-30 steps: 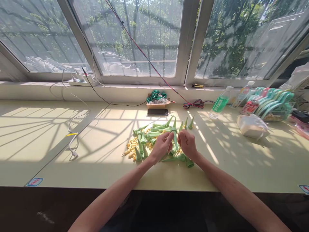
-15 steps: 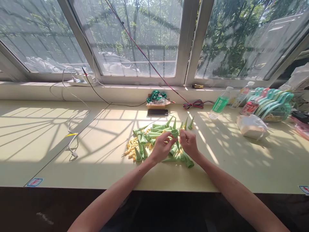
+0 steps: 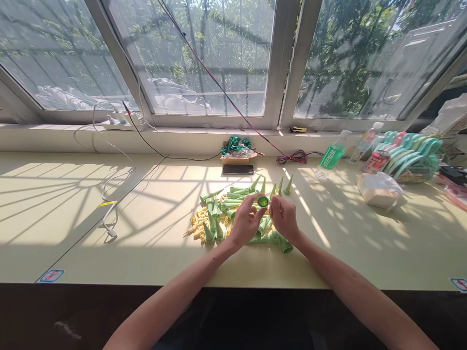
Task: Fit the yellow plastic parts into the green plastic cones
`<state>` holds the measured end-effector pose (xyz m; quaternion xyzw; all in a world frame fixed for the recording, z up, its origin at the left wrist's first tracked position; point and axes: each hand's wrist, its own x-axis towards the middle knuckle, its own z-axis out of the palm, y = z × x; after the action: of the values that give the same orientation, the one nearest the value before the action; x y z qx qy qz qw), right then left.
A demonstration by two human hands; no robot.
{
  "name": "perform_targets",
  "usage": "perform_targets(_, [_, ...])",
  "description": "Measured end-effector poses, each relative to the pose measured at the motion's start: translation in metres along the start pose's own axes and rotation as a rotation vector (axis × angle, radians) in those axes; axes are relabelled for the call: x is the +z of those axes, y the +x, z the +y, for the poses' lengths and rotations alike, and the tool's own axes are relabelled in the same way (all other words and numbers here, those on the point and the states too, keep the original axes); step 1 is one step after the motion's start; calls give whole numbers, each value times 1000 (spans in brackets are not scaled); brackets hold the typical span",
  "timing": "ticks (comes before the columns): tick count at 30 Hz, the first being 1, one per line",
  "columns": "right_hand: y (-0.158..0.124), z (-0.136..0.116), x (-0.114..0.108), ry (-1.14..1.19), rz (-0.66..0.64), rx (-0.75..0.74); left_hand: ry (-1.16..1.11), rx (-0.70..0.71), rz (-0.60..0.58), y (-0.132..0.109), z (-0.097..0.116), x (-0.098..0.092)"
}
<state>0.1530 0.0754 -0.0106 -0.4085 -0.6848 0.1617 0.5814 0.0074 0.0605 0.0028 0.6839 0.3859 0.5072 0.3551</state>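
My left hand (image 3: 246,219) pinches a green plastic cone (image 3: 262,201) between thumb and fingers, its round hollow end tipped toward me. Close against the right side of that cone, my right hand (image 3: 284,217) is closed, fingers curled in; what it grips is hidden. Under and around both hands lies a pile of similar green cones (image 3: 239,196), some lying down and others upright on their wide ends. Small yellow plastic pieces (image 3: 199,224) are heaped at the pile's left side, and a few more show among the cones.
Behind the pile lie a black phone (image 3: 238,169) and a small cardboard box (image 3: 239,159) with green material. To the right stand a green-labelled bottle (image 3: 331,158), a drink can (image 3: 376,162), a white packet (image 3: 381,189) and teal hangers (image 3: 414,158). A white cable (image 3: 109,216) trails on the left.
The cone in my left hand has tilted, so its hollow end now faces me more. My right hand stays close beside it, having shifted only slightly.
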Motion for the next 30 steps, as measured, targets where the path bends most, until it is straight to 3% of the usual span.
perform_targets(4, [-1,2,0,23,24,23,-161,-138,53,1,5,-1])
perform_targets(10, [0,0,0,61,-58,-4,-379,-268,-55,5,9,-4])
perform_targets(18, [1,4,-1,75,-104,8,-394,-269,-132,4,10,-7])
perform_targets(30, [0,9,0,93,-82,63,-306,-250,-118,4,11,-8])
